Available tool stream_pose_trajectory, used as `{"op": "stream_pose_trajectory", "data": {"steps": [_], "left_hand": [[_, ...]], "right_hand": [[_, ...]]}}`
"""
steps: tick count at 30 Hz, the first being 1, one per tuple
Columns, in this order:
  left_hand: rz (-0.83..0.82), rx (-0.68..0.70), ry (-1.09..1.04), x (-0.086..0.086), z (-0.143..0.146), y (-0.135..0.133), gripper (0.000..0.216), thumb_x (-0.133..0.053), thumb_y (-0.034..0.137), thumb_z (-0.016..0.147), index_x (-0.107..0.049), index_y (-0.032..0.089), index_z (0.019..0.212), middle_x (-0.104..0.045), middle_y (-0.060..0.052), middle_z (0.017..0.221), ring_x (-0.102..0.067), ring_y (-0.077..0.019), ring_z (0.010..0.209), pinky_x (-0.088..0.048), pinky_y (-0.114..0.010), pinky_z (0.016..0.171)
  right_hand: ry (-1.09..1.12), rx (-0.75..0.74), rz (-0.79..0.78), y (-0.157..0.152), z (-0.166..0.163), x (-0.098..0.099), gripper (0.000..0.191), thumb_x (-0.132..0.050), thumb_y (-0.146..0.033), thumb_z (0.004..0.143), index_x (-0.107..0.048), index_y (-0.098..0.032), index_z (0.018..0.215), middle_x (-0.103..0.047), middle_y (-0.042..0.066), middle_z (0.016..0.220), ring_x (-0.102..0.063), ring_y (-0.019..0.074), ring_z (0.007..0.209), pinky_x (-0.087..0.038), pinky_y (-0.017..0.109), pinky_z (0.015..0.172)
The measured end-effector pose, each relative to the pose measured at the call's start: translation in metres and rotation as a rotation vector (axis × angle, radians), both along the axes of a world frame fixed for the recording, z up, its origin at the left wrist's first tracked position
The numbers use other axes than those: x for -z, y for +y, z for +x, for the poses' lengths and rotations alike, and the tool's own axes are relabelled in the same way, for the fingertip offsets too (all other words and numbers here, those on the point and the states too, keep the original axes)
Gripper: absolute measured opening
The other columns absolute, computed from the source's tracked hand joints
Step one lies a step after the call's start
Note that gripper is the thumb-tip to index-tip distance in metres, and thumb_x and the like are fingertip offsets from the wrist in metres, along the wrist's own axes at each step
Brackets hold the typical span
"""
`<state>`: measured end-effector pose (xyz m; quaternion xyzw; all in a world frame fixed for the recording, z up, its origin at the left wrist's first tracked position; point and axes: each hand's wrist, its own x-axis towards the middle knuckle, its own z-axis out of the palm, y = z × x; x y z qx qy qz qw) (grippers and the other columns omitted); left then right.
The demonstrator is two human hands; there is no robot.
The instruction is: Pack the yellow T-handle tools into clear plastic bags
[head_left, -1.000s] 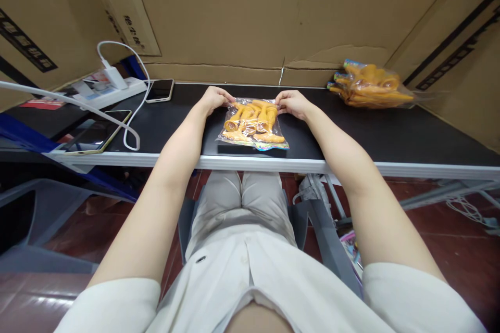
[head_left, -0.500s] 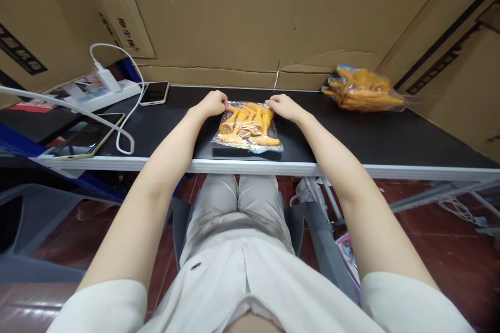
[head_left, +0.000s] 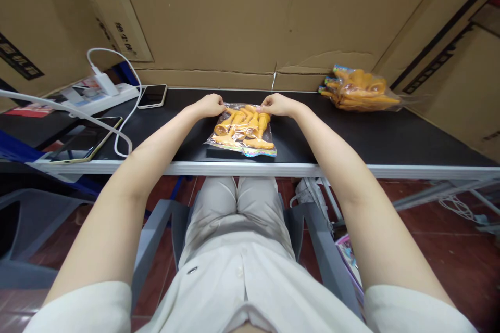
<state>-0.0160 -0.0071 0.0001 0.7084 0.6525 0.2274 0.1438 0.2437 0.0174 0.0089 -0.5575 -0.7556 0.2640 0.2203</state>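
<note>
Two hands: apart, each pinching the far edge of a clear bag [head_left: 241, 130], left hand [head_left: 211, 105] at its 11 o'clock, right hand [head_left: 278, 105] at 1.
Clear bag: over the black table [head_left: 297, 138], near its front edge, orange pieces [head_left: 252, 125] inside.
Bagged stack [head_left: 359, 88]: more orange pieces, 2 o'clock from the clear bag.
Pale-edged phone [head_left: 152, 96]: 10 o'clock from it.

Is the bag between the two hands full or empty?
Nearly full, it seems: orange pieces show across most of the clear bag.
</note>
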Motion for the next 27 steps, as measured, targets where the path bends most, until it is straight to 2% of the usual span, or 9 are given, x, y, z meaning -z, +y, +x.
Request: {"op": "stream_pose_trajectory", "data": {"steps": [5, 8, 12, 16, 20, 22, 24, 27], "left_hand": [[-0.057, -0.031, -0.272, 0.006, 0.005, 0.002, 0.026, -0.081, 0.012, 0.069, -0.058, 0.024, 0.068, -0.07, -0.005, 0.073, -0.075, -0.0305, 0.094, -0.061, -0.04, 0.091], [-0.032, -0.054, -0.358, 0.01, 0.009, 0.003, 0.029, -0.079, 0.004, 0.063, -0.059, 0.024, 0.071, -0.069, -0.004, 0.073, -0.074, -0.0283, 0.092, -0.061, -0.04, 0.092], [0.059, -0.023, -0.383, 0.011, 0.017, 0.003, 0.028, -0.071, 0.002, 0.063, -0.064, 0.022, 0.08, -0.074, -0.004, 0.087, -0.073, -0.0254, 0.096, -0.06, -0.036, 0.097], [0.112, 0.001, -0.381, 0.004, 0.026, 0.001, 0.031, -0.068, 0.004, 0.064, -0.068, 0.021, 0.09, -0.077, -0.006, 0.101, -0.072, -0.025, 0.104, -0.059, -0.035, 0.1], [0.118, -0.009, -0.422, 0.0, 0.022, 0.001, 0.039, -0.067, 0.006, 0.066, -0.07, 0.022, 0.102, -0.079, -0.007, 0.115, -0.07, -0.0256, 0.115, -0.057, -0.034, 0.105], [0.142, -0.047, -0.459, 0.004, 0.013, 0.002, 0.042, -0.066, 0.007, 0.069, -0.069, 0.021, 0.108, -0.077, -0.008, 0.124, -0.07, -0.0246, 0.119, -0.056, -0.033, 0.107], [0.153, -0.099, -0.454, 0.01, -0.001, 0.003, 0.04, -0.065, 0.008, 0.072, -0.068, 0.021, 0.11, -0.077, -0.01, 0.128, -0.07, -0.0246, 0.121, -0.054, -0.033, 0.109], [0.131, -0.141, -0.329, 0.02, -0.021, 0.007, 0.035, -0.065, 0.009, 0.075, -0.067, 0.02, 0.108, -0.077, -0.012, 0.128, -0.07, -0.0266, 0.125, -0.051, -0.034, 0.114]], "right_hand": [[0.092, -0.024, -0.148, -0.002, -0.003, -0.004, 0.036, -0.106, -0.02, 0.068, -0.07, -0.017, 0.065, -0.066, 0.003, 0.064, -0.06, 0.0153, 0.061, -0.055, 0.03, 0.068], [0.171, -0.051, -0.262, -0.006, -0.006, -0.008, 0.033, -0.108, -0.022, 0.065, -0.076, -0.015, 0.069, -0.07, 0.005, 0.066, -0.062, 0.0148, 0.055, -0.061, 0.033, 0.068], [0.195, -0.075, -0.455, -0.016, -0.012, -0.014, 0.034, -0.109, -0.024, 0.064, -0.08, -0.011, 0.076, -0.073, 0.007, 0.068, -0.068, 0.0167, 0.056, -0.065, 0.032, 0.068], [0.355, -0.083, -0.604, -0.022, -0.02, -0.01, 0.027, -0.102, -0.018, 0.075, -0.078, -0.007, 0.081, -0.08, 0.014, 0.078, -0.076, 0.0196, 0.065, -0.068, 0.029, 0.074], [0.59, -0.049, -0.636, -0.028, -0.023, -0.002, 0.007, -0.084, -0.006, 0.091, -0.078, -0.008, 0.09, -0.083, 0.014, 0.089, -0.079, 0.0186, 0.071, -0.069, 0.027, 0.079], [0.69, -0.02, -0.619, -0.032, -0.021, -0.001, 0.008, -0.073, -0.002, 0.096, -0.077, -0.008, 0.094, -0.083, 0.013, 0.09, -0.08, 0.0184, 0.073, -0.069, 0.028, 0.08], [0.762, 0.034, -0.54, -0.034, -0.015, -0.004, 0.011, -0.069, 0.0, 0.096, -0.075, -0.009, 0.097, -0.082, 0.012, 0.088, -0.079, 0.0181, 0.072, -0.069, 0.03, 0.082], [0.789, 0.133, -0.311, -0.026, 0.005, -0.013, 0.019, -0.073, -0.004, 0.094, -0.073, -0.01, 0.112, -0.081, 0.011, 0.091, -0.079, 0.0214, 0.082, -0.068, 0.033, 0.086]]}}
